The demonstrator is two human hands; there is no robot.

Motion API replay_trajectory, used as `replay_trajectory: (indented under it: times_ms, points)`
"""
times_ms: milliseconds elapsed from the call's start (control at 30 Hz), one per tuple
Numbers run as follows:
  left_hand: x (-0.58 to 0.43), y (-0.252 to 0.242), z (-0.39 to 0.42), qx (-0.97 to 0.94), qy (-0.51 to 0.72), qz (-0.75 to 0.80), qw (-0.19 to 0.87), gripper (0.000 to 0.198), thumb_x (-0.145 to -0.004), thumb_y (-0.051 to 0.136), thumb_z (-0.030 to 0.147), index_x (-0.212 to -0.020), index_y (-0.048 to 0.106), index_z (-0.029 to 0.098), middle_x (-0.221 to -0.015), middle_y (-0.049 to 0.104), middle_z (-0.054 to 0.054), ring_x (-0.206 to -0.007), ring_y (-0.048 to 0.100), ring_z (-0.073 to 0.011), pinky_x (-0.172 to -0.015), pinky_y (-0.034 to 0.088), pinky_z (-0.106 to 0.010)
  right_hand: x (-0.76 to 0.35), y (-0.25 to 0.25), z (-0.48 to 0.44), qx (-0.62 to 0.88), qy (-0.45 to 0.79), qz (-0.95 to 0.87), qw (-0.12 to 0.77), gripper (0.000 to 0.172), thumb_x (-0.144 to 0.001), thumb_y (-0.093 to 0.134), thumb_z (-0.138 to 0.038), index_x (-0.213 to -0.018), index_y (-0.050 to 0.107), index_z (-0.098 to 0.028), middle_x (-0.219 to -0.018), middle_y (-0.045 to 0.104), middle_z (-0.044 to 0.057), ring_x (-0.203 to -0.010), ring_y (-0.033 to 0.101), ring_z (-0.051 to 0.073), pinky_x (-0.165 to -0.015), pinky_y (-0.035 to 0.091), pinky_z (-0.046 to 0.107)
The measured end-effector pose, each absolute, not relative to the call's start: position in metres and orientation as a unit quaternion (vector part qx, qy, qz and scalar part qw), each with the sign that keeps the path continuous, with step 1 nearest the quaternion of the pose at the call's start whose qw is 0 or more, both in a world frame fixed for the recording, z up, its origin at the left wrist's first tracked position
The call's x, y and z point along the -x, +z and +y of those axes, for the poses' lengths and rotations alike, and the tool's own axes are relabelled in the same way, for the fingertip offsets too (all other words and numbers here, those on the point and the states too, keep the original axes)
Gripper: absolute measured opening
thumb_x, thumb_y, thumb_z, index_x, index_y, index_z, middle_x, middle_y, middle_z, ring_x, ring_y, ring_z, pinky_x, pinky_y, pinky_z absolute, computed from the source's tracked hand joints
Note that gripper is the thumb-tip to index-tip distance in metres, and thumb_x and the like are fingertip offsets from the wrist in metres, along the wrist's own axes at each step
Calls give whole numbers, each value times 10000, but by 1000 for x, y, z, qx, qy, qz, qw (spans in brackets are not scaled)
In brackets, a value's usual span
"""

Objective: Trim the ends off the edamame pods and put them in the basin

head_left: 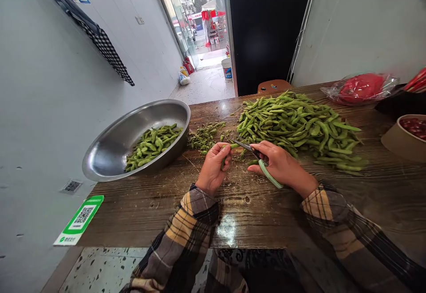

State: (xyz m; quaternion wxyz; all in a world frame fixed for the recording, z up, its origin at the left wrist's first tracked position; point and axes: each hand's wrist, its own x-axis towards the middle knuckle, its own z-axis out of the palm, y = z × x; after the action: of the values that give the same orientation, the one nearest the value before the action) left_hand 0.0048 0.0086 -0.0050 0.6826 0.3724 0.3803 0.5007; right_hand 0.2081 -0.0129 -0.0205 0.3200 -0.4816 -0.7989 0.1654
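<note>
My left hand is closed, pinching a green soybean pod between thumb and fingers. My right hand grips a pair of scissors with pale green handles. The dark blades lie against the pod's right end. Beyond my right hand rises a big heap of soybean pods on the wooden table. To the left, a wide steel basin holds a smaller lot of pods. Small trimmed bits are piled between basin and heap.
At the table's left edge lies a green QR code card. On the right are a red bundle in clear plastic and a paper bowl of dark red pieces. A stool stands behind the table, near an open doorway.
</note>
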Motion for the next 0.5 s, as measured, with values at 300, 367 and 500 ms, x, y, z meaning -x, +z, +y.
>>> replay_trajectory:
  times_ms: [300,367,500]
  points:
    - [-6,-7,7,-379,487,379,690,255,-697,754,257,-790,542,149,-681,567,27,-465,393,-20,-377,215,-126,-206,-25,-13,473,157,-792,352,436,-815,678,-421,-1156,620,-156,-974,656,93,-860,635,234,-756,502,345]
    - [-5,-6,8,-365,497,376,692,249,-700,745,238,-809,536,158,-673,563,34,-467,404,-25,-379,225,-123,-207,-24,-13,465,160,-803,336,417,-819,678,-397,-1153,629,-151,-1000,668,106,-890,643,244,-779,504,353]
    - [-1,-3,12,-310,531,376,693,184,-721,675,210,-796,512,170,-728,590,21,-499,470,-49,-381,273,-140,-211,-21,-11,458,168,-802,346,402,-810,690,-394,-1141,646,-170,-992,683,98,-895,650,245,-789,504,354]
